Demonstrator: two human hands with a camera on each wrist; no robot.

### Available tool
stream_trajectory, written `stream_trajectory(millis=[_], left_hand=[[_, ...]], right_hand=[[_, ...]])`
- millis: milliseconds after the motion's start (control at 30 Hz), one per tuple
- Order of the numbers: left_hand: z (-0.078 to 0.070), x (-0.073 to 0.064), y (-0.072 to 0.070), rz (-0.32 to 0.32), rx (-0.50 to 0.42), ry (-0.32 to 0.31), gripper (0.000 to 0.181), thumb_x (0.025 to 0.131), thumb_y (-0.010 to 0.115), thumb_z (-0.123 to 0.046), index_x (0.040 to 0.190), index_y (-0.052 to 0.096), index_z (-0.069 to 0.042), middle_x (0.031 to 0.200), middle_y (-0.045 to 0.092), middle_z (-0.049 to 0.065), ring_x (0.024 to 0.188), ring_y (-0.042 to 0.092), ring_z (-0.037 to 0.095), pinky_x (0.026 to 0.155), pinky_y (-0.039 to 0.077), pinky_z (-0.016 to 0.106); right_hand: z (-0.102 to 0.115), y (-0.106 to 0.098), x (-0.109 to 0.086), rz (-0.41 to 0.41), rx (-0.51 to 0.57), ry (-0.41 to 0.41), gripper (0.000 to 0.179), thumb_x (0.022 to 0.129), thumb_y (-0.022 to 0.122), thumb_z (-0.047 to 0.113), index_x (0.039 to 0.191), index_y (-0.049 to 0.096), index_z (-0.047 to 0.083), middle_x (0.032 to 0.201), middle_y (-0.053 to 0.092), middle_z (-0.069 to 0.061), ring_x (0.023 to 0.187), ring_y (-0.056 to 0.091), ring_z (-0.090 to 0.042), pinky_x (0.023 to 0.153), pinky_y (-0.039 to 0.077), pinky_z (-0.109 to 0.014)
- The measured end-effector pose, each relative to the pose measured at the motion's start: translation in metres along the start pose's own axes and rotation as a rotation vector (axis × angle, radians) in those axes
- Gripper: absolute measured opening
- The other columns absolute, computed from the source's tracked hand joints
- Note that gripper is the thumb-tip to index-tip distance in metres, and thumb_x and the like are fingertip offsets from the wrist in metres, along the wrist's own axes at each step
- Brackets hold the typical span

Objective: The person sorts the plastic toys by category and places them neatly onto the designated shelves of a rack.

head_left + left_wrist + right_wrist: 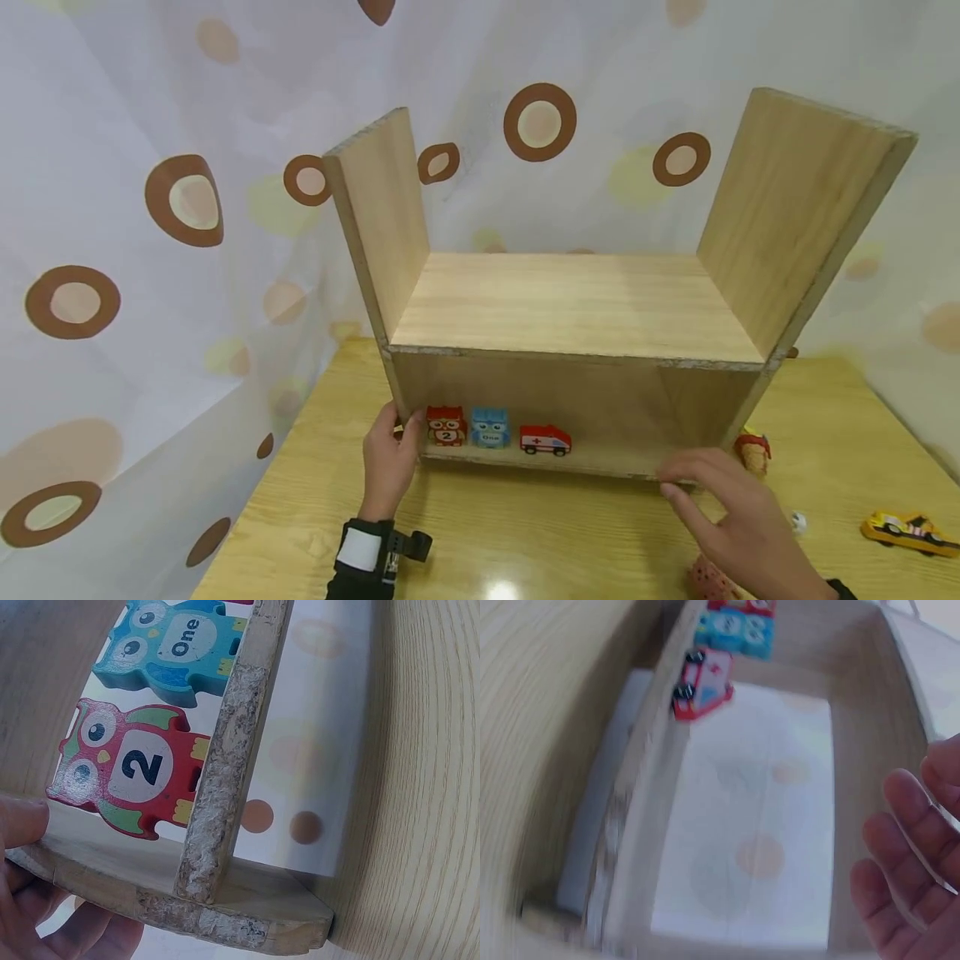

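Observation:
A wooden shelf [577, 304] with two tall side boards stands on the table. In its lower compartment a red owl block [142, 761] marked 2, a blue owl block [491, 427] marked One and a red and white toy ambulance [545, 439] sit in a row, from left to right. My left hand [392, 458] grips the shelf's left side board beside the red owl, thumb inside and fingers outside. Nothing is in my right hand [738, 517], which hovers by the lower right front edge with its fingers loosely bent.
Right of the shelf lie a toy ice cream cone [754, 454], a small white object [798, 522] and a yellow toy vehicle [911, 533]. A pink speckled thing [708, 579] is partly hidden below my right hand. Patterned sheeting [480, 75] hangs behind the table [292, 500].

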State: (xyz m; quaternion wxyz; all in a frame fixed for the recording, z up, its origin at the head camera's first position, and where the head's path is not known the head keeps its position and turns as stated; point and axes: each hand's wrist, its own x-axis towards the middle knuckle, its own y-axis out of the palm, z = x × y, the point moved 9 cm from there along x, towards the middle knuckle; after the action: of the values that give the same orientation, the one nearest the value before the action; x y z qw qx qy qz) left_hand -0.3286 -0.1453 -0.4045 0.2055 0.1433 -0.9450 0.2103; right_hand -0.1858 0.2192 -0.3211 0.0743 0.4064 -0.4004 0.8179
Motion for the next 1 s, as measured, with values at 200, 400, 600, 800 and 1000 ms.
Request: stream_trajectory(millis=[200,400,600,800,1000], left_hand=[[0.004,-0.003,0.001,0.000,0.003,0.006,0.029,0.098,0.063,-0.017,0.123,0.064,-0.004,0.112,0.072,0.014,0.097,0.070,0.025,0.071,0.057,0.028],[0.006,-0.001,-0.004,-0.019,0.017,0.001,0.029,0.097,0.063,-0.016,0.124,0.064,-0.005,0.113,0.072,0.015,0.098,0.070,0.026,0.072,0.057,0.029],[0.002,0.001,-0.008,-0.033,0.000,0.013,0.029,0.098,0.063,-0.017,0.124,0.063,-0.004,0.114,0.072,0.015,0.099,0.070,0.027,0.073,0.057,0.029],[0.002,0.001,-0.006,-0.027,-0.003,-0.006,0.028,0.098,0.063,-0.017,0.124,0.064,-0.005,0.115,0.072,0.014,0.101,0.069,0.026,0.074,0.057,0.028],[0.004,0.000,-0.007,-0.010,-0.007,-0.024,0.029,0.098,0.062,-0.018,0.124,0.063,-0.005,0.116,0.071,0.015,0.101,0.069,0.028,0.075,0.058,0.031]], right_hand=[[-0.023,-0.044,-0.024,-0.039,-0.106,0.100,0.046,0.069,0.077,-0.016,0.097,0.070,0.019,0.094,0.063,0.023,0.087,0.051,0.018,0.075,0.040,-0.002],[-0.062,-0.074,-0.039,-0.036,-0.197,0.227,0.031,0.080,0.074,-0.008,0.095,0.069,0.018,0.091,0.061,0.028,0.085,0.046,0.027,0.069,0.039,-0.001],[-0.124,-0.100,-0.057,-0.030,-0.207,0.467,0.006,0.095,0.062,0.002,0.097,0.066,-0.002,0.087,0.044,0.045,0.074,0.040,0.028,0.057,0.037,-0.004],[-0.185,-0.117,-0.089,-0.043,-0.203,0.611,0.019,0.098,0.057,0.003,0.092,0.061,-0.014,0.076,0.040,0.046,0.066,0.038,0.025,0.052,0.036,-0.006],[-0.236,-0.131,-0.128,-0.070,-0.312,0.694,0.021,0.097,0.057,0.005,0.097,0.061,-0.016,0.077,0.028,0.052,0.071,0.026,0.031,0.051,0.032,-0.007]])
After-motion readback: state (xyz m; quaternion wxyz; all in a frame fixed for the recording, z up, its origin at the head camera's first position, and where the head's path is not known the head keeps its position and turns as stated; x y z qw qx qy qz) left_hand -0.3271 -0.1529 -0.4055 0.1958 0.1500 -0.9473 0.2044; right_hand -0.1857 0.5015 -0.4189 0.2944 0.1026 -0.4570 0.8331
